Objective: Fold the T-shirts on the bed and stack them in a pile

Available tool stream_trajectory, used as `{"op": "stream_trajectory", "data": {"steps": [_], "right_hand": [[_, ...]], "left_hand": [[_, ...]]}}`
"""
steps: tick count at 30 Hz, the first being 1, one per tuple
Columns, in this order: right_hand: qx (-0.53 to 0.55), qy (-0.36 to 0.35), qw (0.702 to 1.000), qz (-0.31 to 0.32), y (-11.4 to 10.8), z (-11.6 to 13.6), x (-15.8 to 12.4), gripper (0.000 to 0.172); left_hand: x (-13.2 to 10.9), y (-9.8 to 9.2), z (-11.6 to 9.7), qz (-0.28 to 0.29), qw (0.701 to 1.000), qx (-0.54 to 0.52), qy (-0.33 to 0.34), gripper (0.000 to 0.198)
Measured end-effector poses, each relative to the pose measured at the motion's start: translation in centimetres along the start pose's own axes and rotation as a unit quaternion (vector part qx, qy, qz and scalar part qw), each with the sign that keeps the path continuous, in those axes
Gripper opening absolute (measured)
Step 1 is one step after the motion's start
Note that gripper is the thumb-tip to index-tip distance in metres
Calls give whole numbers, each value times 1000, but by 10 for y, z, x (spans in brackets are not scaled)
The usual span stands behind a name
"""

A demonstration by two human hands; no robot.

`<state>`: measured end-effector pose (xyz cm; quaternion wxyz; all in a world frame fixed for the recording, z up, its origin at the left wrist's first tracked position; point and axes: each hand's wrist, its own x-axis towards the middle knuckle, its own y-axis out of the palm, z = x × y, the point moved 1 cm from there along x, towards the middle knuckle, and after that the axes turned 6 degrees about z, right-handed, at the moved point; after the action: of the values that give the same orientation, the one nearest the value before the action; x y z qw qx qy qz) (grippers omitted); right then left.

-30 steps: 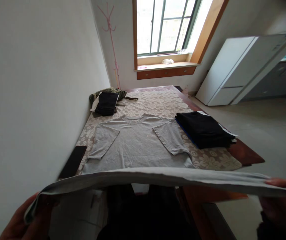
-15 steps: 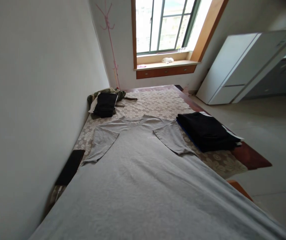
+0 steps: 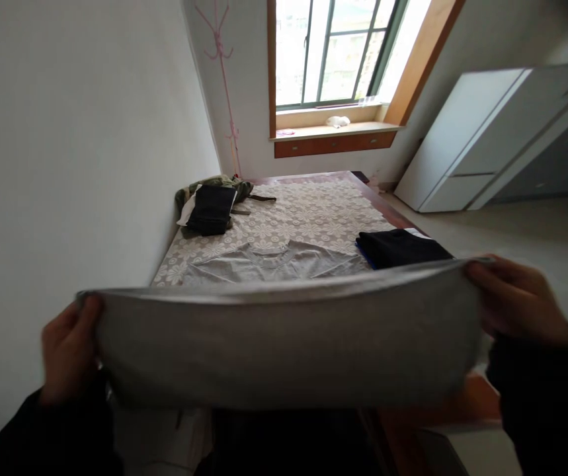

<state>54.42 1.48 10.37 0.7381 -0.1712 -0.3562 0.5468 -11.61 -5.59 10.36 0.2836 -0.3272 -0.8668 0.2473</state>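
Note:
A grey T-shirt (image 3: 284, 344) is stretched between my two hands, its hem edge raised above the table. My left hand (image 3: 71, 344) pinches one corner of the hem at the left. At the right, my right hand (image 3: 519, 297) grips the other corner. The shirt's neck and shoulders still lie on the patterned tablecloth (image 3: 313, 205) beyond the raised cloth. Its sleeves and middle are mostly hidden behind the lifted part.
Folded black clothes (image 3: 403, 248) lie on the table's right side. Another folded black garment (image 3: 210, 208) rests on a camouflage-coloured item by the left wall. A pink coat stand (image 3: 224, 73) and a white refrigerator (image 3: 467, 139) stand farther back, with a window (image 3: 336, 53) between.
Both hands have come into view, holding the hem corners. The lower part of the T-shirt, spread flat before, is now lifted toward the far side, covering the sleeves.

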Motion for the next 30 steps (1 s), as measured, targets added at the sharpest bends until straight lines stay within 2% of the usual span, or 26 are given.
{"op": "stream_trajectory", "data": {"steps": [2, 3, 5, 7, 9, 11, 16, 23, 30], "right_hand": [[36, -14, 996, 85, 36, -3, 58, 54], [3, -26, 992, 123, 53, -3, 85, 56], [-95, -46, 977, 184, 83, -2, 126, 58], [-227, -53, 950, 209, 110, -2, 151, 54], [-290, -45, 931, 217, 131, -5, 162, 38], [-321, -37, 920, 221, 148, -12, 166, 24], [-372, -44, 901, 220, 168, -31, 176, 20], [-422, -79, 878, 214, 180, -35, 186, 24], [-385, -95, 903, 165, 172, -44, 187, 22]], "left_hand": [[41, 50, -13, 107, 993, -16, 47, 59], [62, 74, -19, 160, 984, -23, 78, 62], [99, 119, -25, 209, 974, 4, 92, 65], [127, 158, -25, 231, 969, 19, 90, 53], [146, 188, -19, 251, 964, 36, 85, 39], [156, 209, -8, 264, 960, 55, 80, 27], [171, 233, 18, 271, 955, 89, 75, 21], [179, 242, 28, 244, 965, 68, 75, 27], [175, 235, 33, 211, 974, 3, 82, 45]]}}
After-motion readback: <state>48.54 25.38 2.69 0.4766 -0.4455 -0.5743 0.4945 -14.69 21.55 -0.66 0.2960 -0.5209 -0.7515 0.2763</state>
